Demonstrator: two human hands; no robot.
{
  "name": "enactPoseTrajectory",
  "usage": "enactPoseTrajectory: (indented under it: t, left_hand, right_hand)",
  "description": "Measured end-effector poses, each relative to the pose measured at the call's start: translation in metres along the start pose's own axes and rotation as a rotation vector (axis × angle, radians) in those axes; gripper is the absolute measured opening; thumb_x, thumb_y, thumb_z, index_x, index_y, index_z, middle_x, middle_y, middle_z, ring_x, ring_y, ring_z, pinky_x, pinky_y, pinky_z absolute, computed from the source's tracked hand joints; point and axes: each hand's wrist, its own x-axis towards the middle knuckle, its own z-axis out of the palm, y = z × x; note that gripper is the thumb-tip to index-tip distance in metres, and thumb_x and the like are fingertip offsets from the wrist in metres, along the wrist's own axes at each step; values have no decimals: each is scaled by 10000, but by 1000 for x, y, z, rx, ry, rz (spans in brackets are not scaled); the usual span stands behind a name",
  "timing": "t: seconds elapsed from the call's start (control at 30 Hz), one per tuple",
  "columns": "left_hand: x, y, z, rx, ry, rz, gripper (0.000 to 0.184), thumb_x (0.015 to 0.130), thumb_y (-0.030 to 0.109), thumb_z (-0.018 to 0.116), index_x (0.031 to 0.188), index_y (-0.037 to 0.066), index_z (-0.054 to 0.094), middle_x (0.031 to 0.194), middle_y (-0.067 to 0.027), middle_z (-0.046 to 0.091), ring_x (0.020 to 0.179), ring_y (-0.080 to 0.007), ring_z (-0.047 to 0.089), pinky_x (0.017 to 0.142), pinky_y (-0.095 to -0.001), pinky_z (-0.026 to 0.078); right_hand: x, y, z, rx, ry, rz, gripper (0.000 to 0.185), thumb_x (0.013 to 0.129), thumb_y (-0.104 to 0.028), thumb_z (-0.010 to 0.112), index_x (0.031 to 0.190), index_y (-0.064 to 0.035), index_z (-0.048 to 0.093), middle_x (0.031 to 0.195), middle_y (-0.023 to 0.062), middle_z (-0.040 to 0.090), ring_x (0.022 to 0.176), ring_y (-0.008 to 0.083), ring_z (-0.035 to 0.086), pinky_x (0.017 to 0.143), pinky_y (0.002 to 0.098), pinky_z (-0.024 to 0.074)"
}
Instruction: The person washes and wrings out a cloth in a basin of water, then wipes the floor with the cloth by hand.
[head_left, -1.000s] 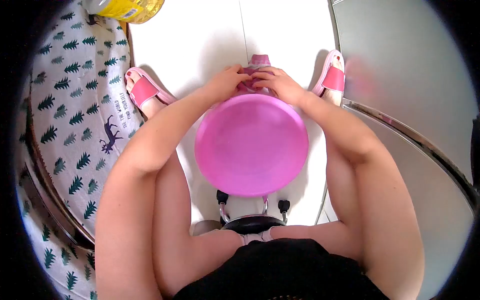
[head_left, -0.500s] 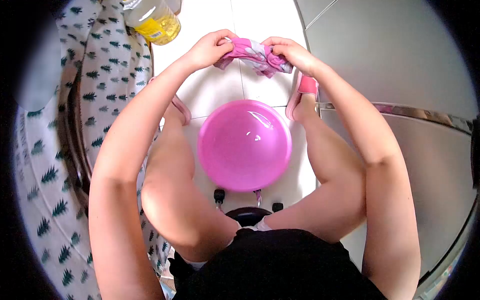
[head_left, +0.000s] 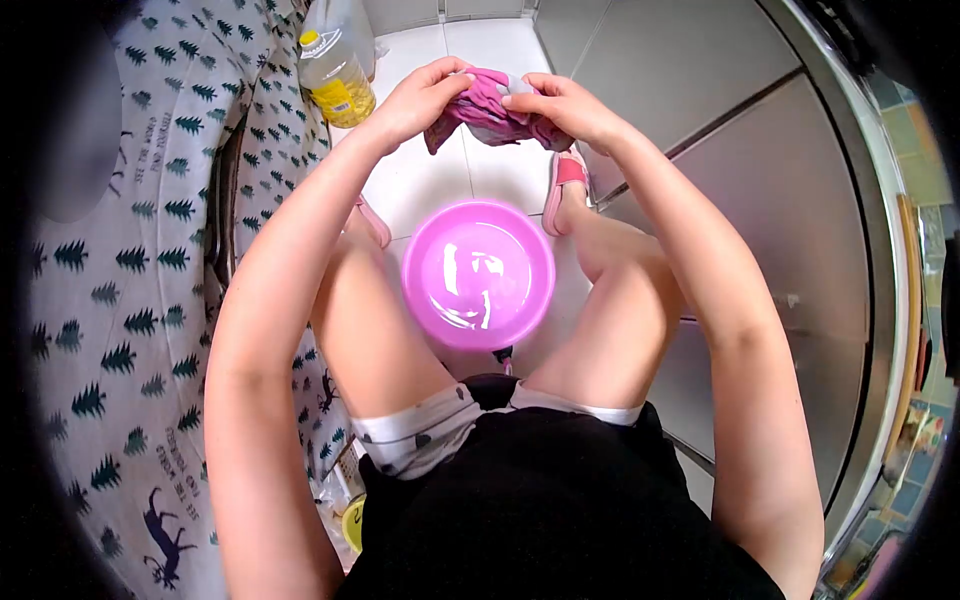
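Note:
A bunched pink and grey cloth is stretched between my two hands, held out beyond the basin. My left hand pinches its left end, with the fingers closed on the fabric. At the other end, my right hand grips it with the thumb lying over the top. What kind of cloth it is I cannot tell. Below and nearer to me, the pink basin stands on the floor between my legs, with water in it that reflects the light.
A clear bottle with a yellow cap and label stands at the far left. Tree-patterned fabric hangs along the left side. Grey cabinet panels line the right. Pink slippers rest on the white tiled floor.
My view has tilted up and shifted, showing more of the far floor and bottle. The cloth is bunched closer, and my hands are slightly nearer each other. Both still hold it.

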Motion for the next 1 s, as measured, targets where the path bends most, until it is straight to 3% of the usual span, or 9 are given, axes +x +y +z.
enactPoseTrajectory:
  t: [0.13,0.33,0.4,0.5,0.67,0.73,0.8,0.9,1.0]
  left_hand:
    - [-18,18,20,-39,141,158,304,1005,320,535,1226,114,567,882,11,624,797,-44,563,678,-229,461]
    - [-21,28,33,90,107,70,352,905,156,660,1216,68,521,762,-65,617,463,-118,534,390,-274,402]
    - [-13,25,45,114,142,140,322,856,35,627,1161,58,525,626,-42,567,363,-126,475,326,-282,360]
    - [-3,35,58,229,76,217,352,806,-50,564,1142,48,524,543,-25,540,374,-138,519,338,-306,413]
    - [26,40,48,314,215,198,259,850,-14,546,1104,34,544,690,-56,618,516,-152,594,463,-306,475]
    - [37,45,38,308,248,145,254,860,-3,557,1112,28,561,866,-45,647,756,-107,623,656,-275,522]
    - [50,38,22,296,271,95,238,875,17,533,1110,29,570,896,-51,653,734,-115,628,645,-278,529]
    - [65,18,-5,268,290,-13,250,878,23,506,1121,45,562,889,-50,652,736,-119,635,634,-280,532]
    - [81,-48,-41,219,299,-16,219,870,42,498,1082,68,551,666,-85,631,432,-175,594,370,-327,470]
  right_hand:
    - [-20,-26,4,-161,133,-188,341,838,-361,697,847,-38,591,671,63,596,552,129,550,486,313,444]
    - [-24,1,3,-331,427,-645,318,821,-329,760,905,-54,623,725,84,633,563,128,573,486,304,463]
    - [-45,15,5,52,333,-327,259,844,-266,764,933,-74,614,731,70,621,516,98,562,407,293,448]
    - [-47,37,-8,42,208,-224,364,815,-333,786,983,-60,612,796,61,636,562,117,594,466,287,473]
    - [-33,25,-17,89,67,-386,531,781,-400,800,1099,-23,603,878,54,657,725,138,626,648,300,521]
    - [-15,31,-23,24,38,-335,491,793,-282,789,1171,-38,592,933,49,668,816,122,620,747,289,511]
    - [4,36,-28,-51,60,-259,466,809,-179,778,1206,-34,584,993,37,668,860,92,613,809,251,499]
    - [45,52,-34,-27,-1,-246,322,837,-126,663,1141,-43,602,874,8,639,746,80,572,667,233,468]
    - [77,59,-30,-17,-27,-97,198,866,-158,570,1031,-63,622,755,-14,597,620,83,523,544,246,423]
